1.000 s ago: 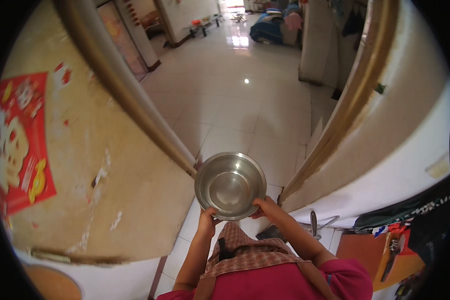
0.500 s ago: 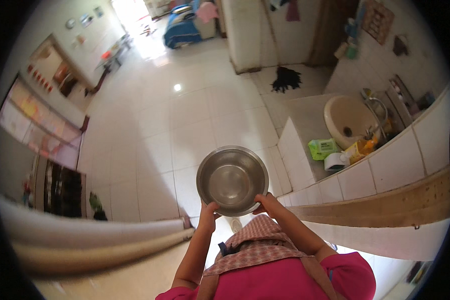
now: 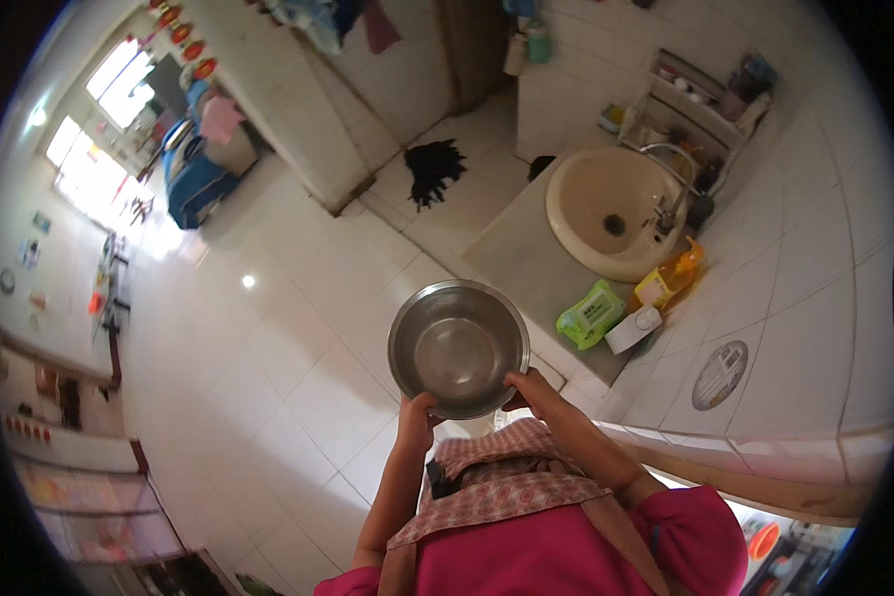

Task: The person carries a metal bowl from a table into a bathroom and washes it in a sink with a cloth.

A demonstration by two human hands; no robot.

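Observation:
A round metal basin (image 3: 457, 356) is held level in front of my body, over the tiled floor. No contents show in it. My left hand (image 3: 417, 419) is closed on its near left rim, thumb on top. On the near right rim, my right hand (image 3: 531, 391) grips the same way. The fingers beneath the basin are mostly hidden. To the right of the basin, a green wipes packet (image 3: 591, 314) lies on the grey counter (image 3: 512, 230), beside a beige washbasin (image 3: 573, 214) with a curved tap (image 3: 677, 184).
A yellow pump bottle (image 3: 656, 286) and a white box-like item (image 3: 633, 329) stand by the packet. The counter's corner juts toward me on the right. A ragged black mat (image 3: 433, 171) lies on the floor ahead. A wall pillar (image 3: 313, 149) rises left of it.
My view and body have turned right and come nearer the washbasin counter. The metal basin has stayed in both hands, held in front of me.

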